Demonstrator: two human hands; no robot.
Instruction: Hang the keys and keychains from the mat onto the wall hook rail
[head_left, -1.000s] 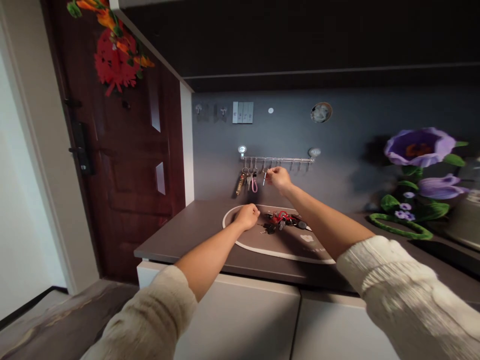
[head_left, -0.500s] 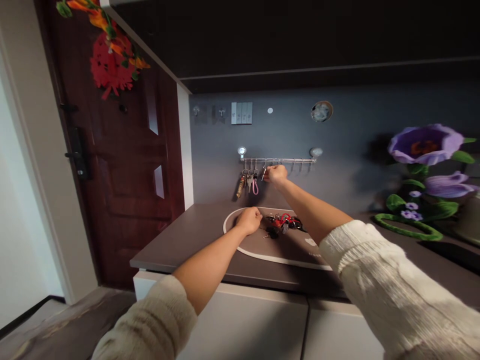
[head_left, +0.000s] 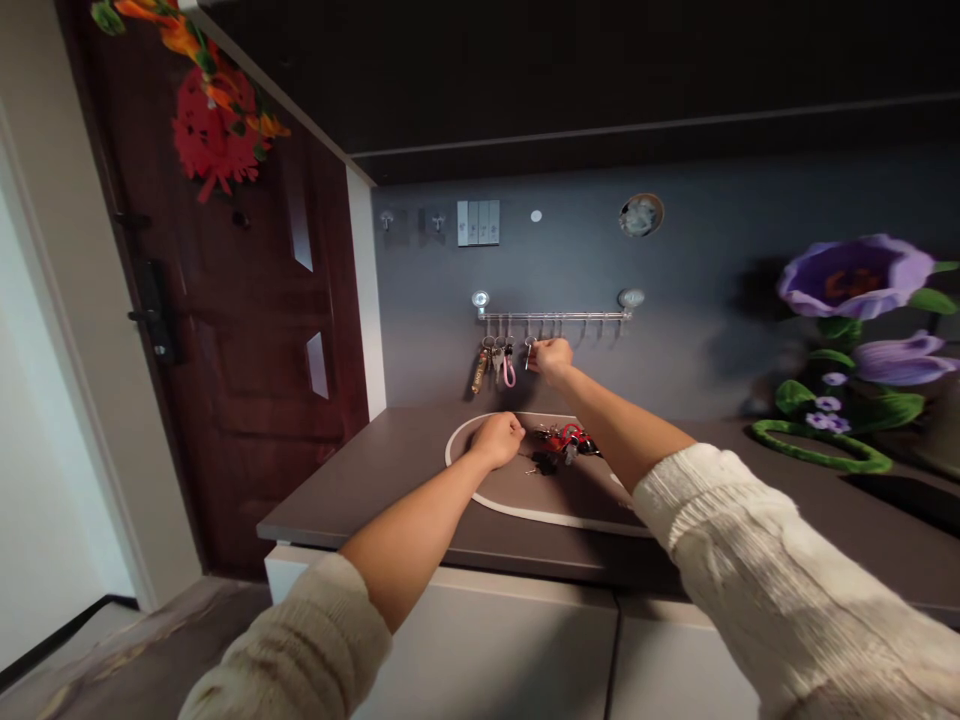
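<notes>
My right hand [head_left: 551,358] is at the hook rail [head_left: 555,317] on the wall. Its fingers are closed at a silver key [head_left: 529,357], whose ring sits at one of the hooks. Left of it, several hooks carry a brown key tag [head_left: 480,371], a bunch of keys [head_left: 497,362] and a pink strap [head_left: 510,371]. Lower down, my left hand [head_left: 498,440] rests closed over the brown mat [head_left: 517,506]; what its fingers hold, if anything, is hidden. Just right of it lies a pile of keys with a red cord [head_left: 571,438] and a black key piece [head_left: 545,462].
A dark cabinet [head_left: 570,70] overhangs the counter [head_left: 352,483]. Purple plush flowers [head_left: 855,280] stand at the right. On the left are a dark red door [head_left: 262,400] and a red hanging ornament [head_left: 214,130]. Wall switches [head_left: 478,223] sit above the rail.
My right hand has come slightly down, and the key now hangs more upright with its ring at a hook. My left hand stays in place. The view has shifted slightly.
</notes>
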